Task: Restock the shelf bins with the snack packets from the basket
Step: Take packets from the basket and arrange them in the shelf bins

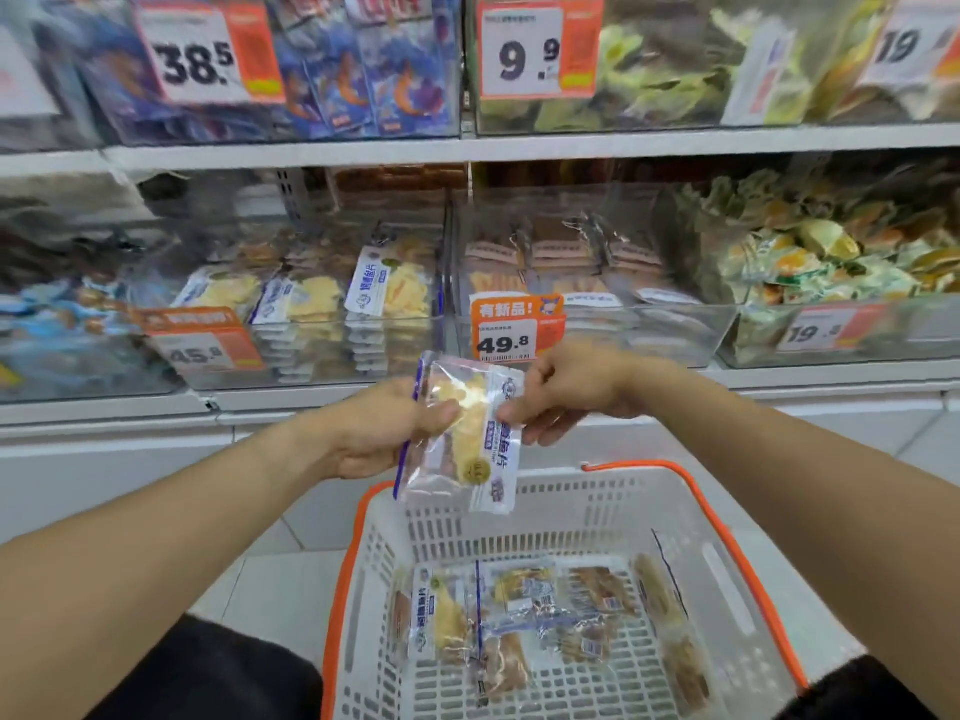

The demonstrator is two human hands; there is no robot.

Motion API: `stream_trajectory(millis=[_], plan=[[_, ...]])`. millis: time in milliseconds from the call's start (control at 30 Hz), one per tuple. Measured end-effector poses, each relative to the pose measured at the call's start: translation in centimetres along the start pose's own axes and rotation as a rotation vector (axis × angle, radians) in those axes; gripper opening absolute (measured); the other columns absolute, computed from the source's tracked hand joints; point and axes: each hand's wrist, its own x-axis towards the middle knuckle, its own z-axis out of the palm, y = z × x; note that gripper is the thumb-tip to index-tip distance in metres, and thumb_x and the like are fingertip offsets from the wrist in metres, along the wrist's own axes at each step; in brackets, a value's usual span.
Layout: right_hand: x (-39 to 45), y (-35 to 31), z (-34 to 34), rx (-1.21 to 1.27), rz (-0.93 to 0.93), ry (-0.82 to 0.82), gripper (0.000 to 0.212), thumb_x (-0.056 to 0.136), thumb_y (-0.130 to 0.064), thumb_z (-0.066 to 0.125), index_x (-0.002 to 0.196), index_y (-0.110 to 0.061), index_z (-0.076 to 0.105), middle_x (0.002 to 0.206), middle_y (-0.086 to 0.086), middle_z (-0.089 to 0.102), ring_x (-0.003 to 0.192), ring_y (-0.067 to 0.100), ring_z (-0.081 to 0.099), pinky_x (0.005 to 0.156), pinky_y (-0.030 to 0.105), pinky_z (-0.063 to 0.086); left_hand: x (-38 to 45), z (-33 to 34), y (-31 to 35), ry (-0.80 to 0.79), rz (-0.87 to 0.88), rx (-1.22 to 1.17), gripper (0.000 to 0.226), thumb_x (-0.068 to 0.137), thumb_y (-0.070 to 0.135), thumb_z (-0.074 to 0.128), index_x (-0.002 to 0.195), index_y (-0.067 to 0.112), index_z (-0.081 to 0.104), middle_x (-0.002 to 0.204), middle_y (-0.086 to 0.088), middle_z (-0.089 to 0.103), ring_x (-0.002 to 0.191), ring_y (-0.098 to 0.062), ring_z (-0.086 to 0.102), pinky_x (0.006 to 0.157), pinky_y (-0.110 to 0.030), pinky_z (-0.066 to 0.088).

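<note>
Restocking at a shelf of clear bins. A snack packet (464, 433), transparent film with pale yellow slices and a blue-and-white label, is held upright above the far rim of the white basket (691, 517), in front of the middle shelf. The left hand (387, 428) grips its left edge, thumb across the front; the right hand (563, 394) pinches its right edge. More packets (524, 615) lie flat on the basket floor. The bin of matching packets (332, 304) stands up and to the left, behind the 45.8 tag (200, 345). Judged light, thin and pliable, with slick film and probably brittle contents; best held by the sealed edges, not squeezed across the middle
</note>
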Motion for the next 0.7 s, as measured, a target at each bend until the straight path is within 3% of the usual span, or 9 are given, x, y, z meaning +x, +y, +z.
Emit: stream_trajectory(millis=[100, 133, 200, 300, 433, 533, 633, 700], plan=[[-0.5, -1.2, 0.2, 0.259, -0.158, 0.15, 0.031, 0.077, 0.004, 0.079, 0.08, -0.015, 0.054, 0.075, 0.008, 0.07, 0.077, 0.026, 0.069, 0.068, 0.034, 0.059, 0.4, 0.1, 1.4, 0.057, 0.099, -0.155, 0.022, 0.1, 0.002, 0.047, 0.113, 0.002, 0.065, 0.105, -0.018, 0.073, 0.1, -0.034, 0.066, 0.092, -0.044, 0.054], [-0.3, -1.2, 0.5, 0.342, -0.203, 0.21, 0.034, 0.076, 0.007, 0.078, 0.087, -0.015, 0.056, 0.082, 0.009, 0.07, 0.075, 0.024, 0.068, 0.066, 0.032, 0.056, 0.7, 0.4, 1.8, 0.092, 0.129, -0.22, 0.024, 0.1, 0.001, 0.046, 0.117, 0.002, 0.064, 0.113, -0.021, 0.07, 0.105, -0.035, 0.066, 0.092, -0.046, 0.055], [0.3, -1.1, 1.1, 0.47, -0.257, 0.324, 0.042, 0.075, 0.01, 0.078, 0.105, -0.011, 0.06, 0.099, 0.016, 0.068, 0.072, 0.021, 0.068, 0.057, 0.027, 0.053, 1.2, 1.3, 2.6, 0.155, 0.19, -0.308, 0.026, 0.101, -0.002, 0.043, 0.118, 0.004, 0.062, 0.111, -0.017, 0.072, 0.098, -0.03, 0.071, 0.08, -0.045, 0.06], [0.4, -0.8, 1.3, 0.567, -0.255, 0.405, 0.033, 0.081, 0.005, 0.076, 0.109, -0.005, 0.062, 0.093, 0.013, 0.073, 0.062, 0.012, 0.067, 0.048, 0.02, 0.049, 2.0, 2.1, 3.5, 0.181, 0.255, -0.372, 0.031, 0.1, -0.006, 0.041, 0.124, 0.001, 0.059, 0.113, -0.018, 0.071, 0.098, -0.031, 0.072, 0.078, -0.045, 0.061], [-1.1, 0.5, -0.4, 0.426, -0.311, 0.392, 0.012, 0.081, 0.001, 0.076, 0.085, -0.009, 0.071, 0.078, 0.005, 0.074, 0.061, 0.011, 0.064, 0.053, 0.017, 0.049, 1.8, 1.0, 4.6, -0.015, 0.23, -0.292, 0.033, 0.091, 0.002, 0.054, 0.122, 0.001, 0.064, 0.114, -0.02, 0.07, 0.109, -0.034, 0.067, 0.097, -0.054, 0.05], [-1.9, 1.2, -2.4, 0.235, -0.349, 0.317, 0.011, 0.078, 0.002, 0.078, 0.081, -0.007, 0.07, 0.078, 0.008, 0.075, 0.064, 0.012, 0.065, 0.057, 0.018, 0.05, 2.2, -0.7, 4.9, -0.128, 0.225, -0.107, 0.017, 0.085, 0.016, 0.068, 0.097, 0.009, 0.077, 0.092, -0.011, 0.074, 0.088, -0.024, 0.068, 0.084, -0.042, 0.052], [-2.0, 1.7, -3.6, -0.021, -0.32, 0.188, 0.014, 0.077, -0.003, 0.081, 0.087, -0.005, 0.072, 0.087, 0.005, 0.076, 0.075, 0.011, 0.068, 0.068, 0.022, 0.054, 3.0, -1.0, 4.3, -0.222, 0.21, 0.133, 0.026, 0.085, 0.031, 0.073, 0.103, 0.012, 0.075, 0.1, -0.014, 0.073, 0.085, -0.022, 0.068, 0.074, -0.033, 0.057], [-1.9, 1.8, -3.6, -0.179, -0.275, 0.127, 0.014, 0.079, -0.006, 0.082, 0.089, -0.01, 0.073, 0.085, -0.005, 0.076, 0.074, 0.004, 0.068, 0.069, 0.019, 0.052, 3.6, -0.1, 3.8, -0.268, 0.185, 0.314, 0.031, 0.089, 0.034, 0.072, 0.108, 0.009, 0.071, 0.099, -0.017, 0.073, 0.085, -0.026, 0.07, 0.075, -0.038, 0.06]])
